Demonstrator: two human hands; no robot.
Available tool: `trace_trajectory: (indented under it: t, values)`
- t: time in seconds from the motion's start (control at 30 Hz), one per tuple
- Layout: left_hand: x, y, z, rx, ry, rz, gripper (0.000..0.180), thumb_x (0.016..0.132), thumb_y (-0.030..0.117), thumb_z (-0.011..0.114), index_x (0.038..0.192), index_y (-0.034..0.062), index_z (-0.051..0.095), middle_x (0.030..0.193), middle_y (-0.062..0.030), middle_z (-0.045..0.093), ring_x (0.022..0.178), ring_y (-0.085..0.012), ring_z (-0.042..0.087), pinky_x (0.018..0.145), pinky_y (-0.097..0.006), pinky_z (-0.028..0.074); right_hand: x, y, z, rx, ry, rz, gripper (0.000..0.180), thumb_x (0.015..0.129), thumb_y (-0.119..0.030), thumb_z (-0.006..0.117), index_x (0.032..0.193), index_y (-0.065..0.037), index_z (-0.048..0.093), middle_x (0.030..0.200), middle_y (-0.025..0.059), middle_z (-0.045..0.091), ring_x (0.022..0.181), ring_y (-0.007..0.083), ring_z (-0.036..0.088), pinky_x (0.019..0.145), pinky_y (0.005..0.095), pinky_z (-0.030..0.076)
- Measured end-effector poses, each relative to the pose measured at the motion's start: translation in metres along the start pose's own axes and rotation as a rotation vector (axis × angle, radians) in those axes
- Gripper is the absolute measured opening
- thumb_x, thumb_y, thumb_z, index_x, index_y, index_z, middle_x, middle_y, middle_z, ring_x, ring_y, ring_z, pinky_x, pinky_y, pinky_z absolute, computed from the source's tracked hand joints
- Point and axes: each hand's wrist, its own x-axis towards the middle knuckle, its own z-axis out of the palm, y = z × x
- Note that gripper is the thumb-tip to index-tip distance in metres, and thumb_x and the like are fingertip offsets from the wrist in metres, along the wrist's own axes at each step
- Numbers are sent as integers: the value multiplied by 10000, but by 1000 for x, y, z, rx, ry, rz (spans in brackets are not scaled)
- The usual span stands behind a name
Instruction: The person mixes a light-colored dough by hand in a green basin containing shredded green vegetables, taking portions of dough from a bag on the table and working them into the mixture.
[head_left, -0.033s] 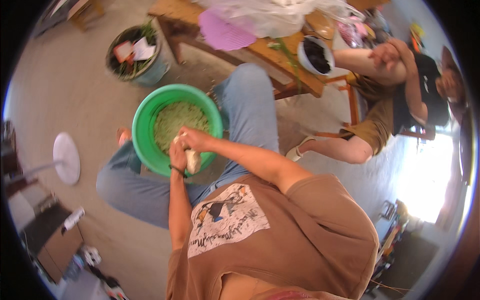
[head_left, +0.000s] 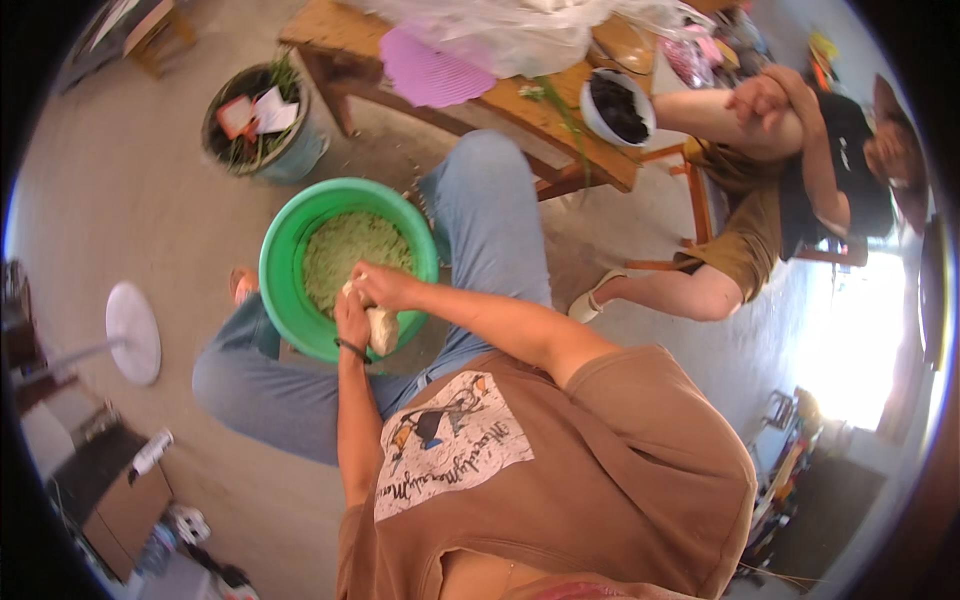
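Observation:
Between my knees stands a green plastic tub, partly filled with finely chopped pale green stuff that looks like vegetable. Over its near side, both of my hands are closed around a cream-coloured bundle, which looks like a stuffed cloth bag. My left hand, with a dark band at the wrist, grips it from the left. From the right, my right hand clasps the bundle's upper part close against the left hand. A bulging end hangs below the fingers. What lies inside the bundle is hidden.
A bucket with green scraps stands beyond the tub. The wooden table carries a purple mesh sheet, clear plastic and a white bowl of dark stuff. Another person sits at right. A round white base stands left.
The view has shifted slightly, so the tub and table sit a little differently in it. Both hands keep their hold on the bundle, with barely any visible movement.

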Motion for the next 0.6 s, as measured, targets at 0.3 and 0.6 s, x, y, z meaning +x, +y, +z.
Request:
trace_trajectory:
  t: [0.3,0.6]
  values:
    - [-7,47,21,73,-104,120,249,925,173,385,1072,-5,478,964,-78,541,837,-135,515,729,-283,433,9,16,-6,102,239,8,222,869,-246,450,931,-40,507,766,158,601,694,309,579,632,383,434]
    - [0,10,12,-150,-26,-78,228,899,186,487,1015,-6,525,899,-61,575,782,-121,534,670,-274,444,20,17,-1,-131,199,182,314,865,-300,432,827,-24,578,745,203,586,676,378,542,636,419,429]
